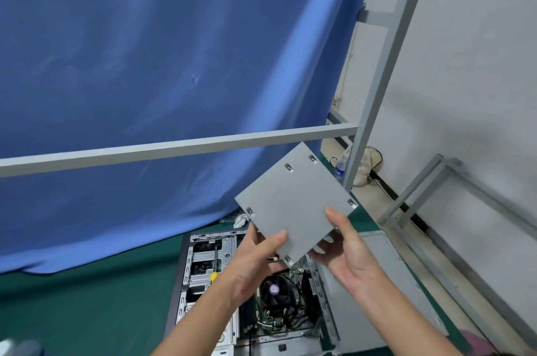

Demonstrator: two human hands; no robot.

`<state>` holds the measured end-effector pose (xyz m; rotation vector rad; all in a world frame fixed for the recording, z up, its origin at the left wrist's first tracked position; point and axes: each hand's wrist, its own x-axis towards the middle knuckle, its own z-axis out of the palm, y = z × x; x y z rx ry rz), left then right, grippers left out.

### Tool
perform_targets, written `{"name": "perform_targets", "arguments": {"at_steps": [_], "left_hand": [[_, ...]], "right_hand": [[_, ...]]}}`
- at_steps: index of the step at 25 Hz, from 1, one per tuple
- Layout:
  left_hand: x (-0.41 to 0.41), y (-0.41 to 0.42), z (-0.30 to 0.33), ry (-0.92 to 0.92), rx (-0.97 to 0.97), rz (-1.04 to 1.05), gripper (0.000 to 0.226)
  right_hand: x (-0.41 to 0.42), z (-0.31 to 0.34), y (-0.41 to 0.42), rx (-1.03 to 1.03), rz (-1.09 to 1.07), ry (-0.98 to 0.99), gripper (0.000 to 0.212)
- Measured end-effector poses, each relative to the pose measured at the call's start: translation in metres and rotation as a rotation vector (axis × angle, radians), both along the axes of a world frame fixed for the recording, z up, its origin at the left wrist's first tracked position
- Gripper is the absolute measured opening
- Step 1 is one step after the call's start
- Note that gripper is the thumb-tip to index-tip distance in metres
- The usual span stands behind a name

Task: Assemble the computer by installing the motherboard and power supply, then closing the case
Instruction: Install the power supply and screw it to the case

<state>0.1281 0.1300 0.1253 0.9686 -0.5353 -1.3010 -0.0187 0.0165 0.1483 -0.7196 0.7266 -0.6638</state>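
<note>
The open computer case [250,291] lies flat on the green counter [87,297], motherboard [279,306] already seated inside. Above it, both hands pinch a grey power supply [293,204] by its near edges, left hand [255,262] and right hand [345,251] tilting it, probably to orient it before lowering.

Power supply [293,204] held up above the open case [250,297], btwn both hands: left hand [255,262] on its lower-left edge, right hand [345,251] on its lower-right edge. Case lies on the table [87,303], w/ motherboard [279,306] inside. Screwdriver [214,271] rests in case, left of the board. Side panel [374,291] lies just right of case. Curtain [145,65] hangs behind; bottle [340,166] far back right.
</note>
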Motion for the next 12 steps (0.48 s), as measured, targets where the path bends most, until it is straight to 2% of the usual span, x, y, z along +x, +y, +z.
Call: {"name": "perform_targets", "arguments": {"at_steps": [3, 6, 10, 12], "left_hand": [[-0.003, -0.002, 0.007, -0.023, -0.001, 0.137, 0.077], [-0.006, -0.013, 0.016, -0.034, 0.002, 0.240, 0.079], [-0.003, -0.031, 0.025, -0.114, 0.000, 0.365, 0.090], [0.000, -0.039, 0.030, -0.222, 0.026, 0.401, 0.096]], "right_hand": [[0.000, -0.003, -0.001, 0.041, 0.040, -0.052, 0.078], [-0.002, -0.002, -0.015, 0.088, 0.088, -0.084, 0.072], [-0.014, -0.002, -0.034, 0.052, 0.222, 0.107, 0.061], [-0.026, -0.001, -0.042, -0.039, 0.219, 0.220, 0.073]]}}
